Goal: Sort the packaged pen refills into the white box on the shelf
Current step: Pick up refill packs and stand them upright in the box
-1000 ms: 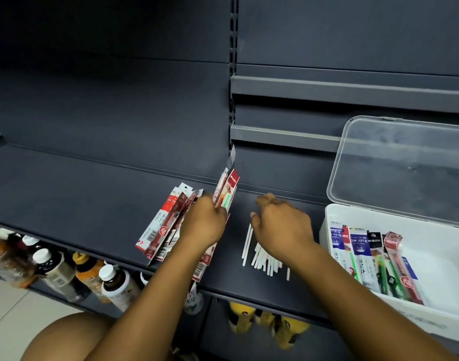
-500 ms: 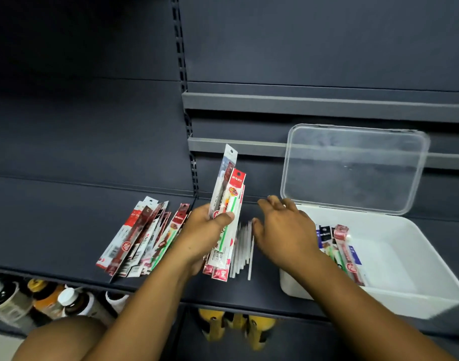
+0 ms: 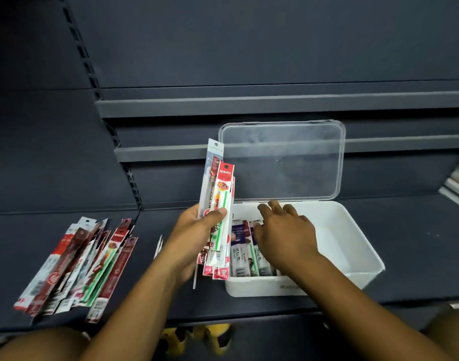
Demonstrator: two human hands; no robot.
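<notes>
Gripping refill bundle (image 3: 221,190) w/ left hand (image 3: 194,230) | right hand (image 3: 285,230) fingers relaxed, empty, over white box (image 3: 262,287) | risk: slick pkgs slip onto shelf (image 3: 418,243)

I see the shelf (image 3: 418,256) dark slate-blue throughout, with the rails (image 3: 249,104) on its back panel mid grey. The box (image 3: 353,280) is plain white; its lid (image 3: 283,162) is clear and faintly frosted. Held packs (image 3: 220,204) in the left hand (image 3: 194,235): the front one is white with a red header, red-orange badge and green stripe; the one behind is pale grey-white with dark red print. Loose pile (image 3: 77,267) on the left: red, maroon and white, a few green stripes. Boxed packs (image 3: 246,254): purple and white with green stripes. Yellow items (image 3: 218,337) below the shelf, blurred.
</notes>
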